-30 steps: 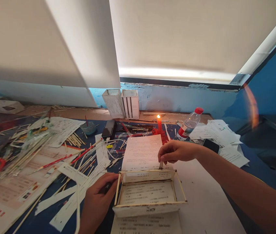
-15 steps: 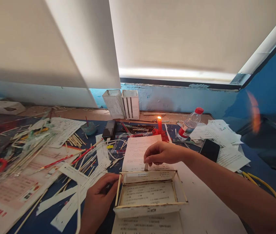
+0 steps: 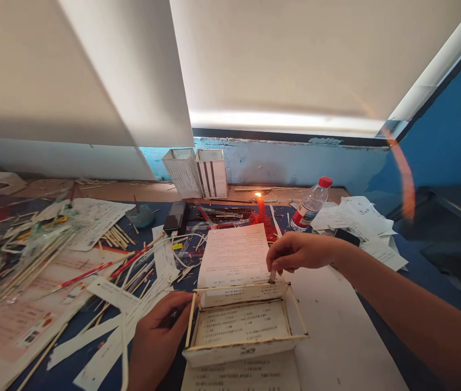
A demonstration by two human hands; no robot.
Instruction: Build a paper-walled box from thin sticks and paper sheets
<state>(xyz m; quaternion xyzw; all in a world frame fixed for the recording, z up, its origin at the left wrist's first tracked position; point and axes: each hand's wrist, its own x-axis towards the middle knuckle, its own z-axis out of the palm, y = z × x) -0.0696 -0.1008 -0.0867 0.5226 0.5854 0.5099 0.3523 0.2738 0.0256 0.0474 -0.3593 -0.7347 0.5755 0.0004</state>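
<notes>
An open box of thin sticks and printed paper (image 3: 244, 323) lies in front of me, its right end uncovered between the sticks. My left hand (image 3: 163, 331) is closed on the box's left end, with fingertips at the far left corner. Over the far edge, near the right corner, my right hand (image 3: 296, 252) pinches a small flat greyish piece (image 3: 272, 276). The lower end of that piece meets the box's far rim; what it is made of I cannot make out. Beneath the box is a printed sheet (image 3: 234, 252).
Behind the sheet burns a red candle (image 3: 261, 206). A water bottle (image 3: 312, 205), a phone (image 3: 347, 236) and loose papers (image 3: 365, 225) lie to the right. Leftward are a white cable (image 3: 124, 347), a red brush (image 3: 87, 274) and many sticks. Two paper boxes (image 3: 212, 176) stand behind.
My right hand has slid rightward along the box's far edge with the small piece, from the middle toward the right corner. My left hand keeps its hold. The whole view has shifted slightly.
</notes>
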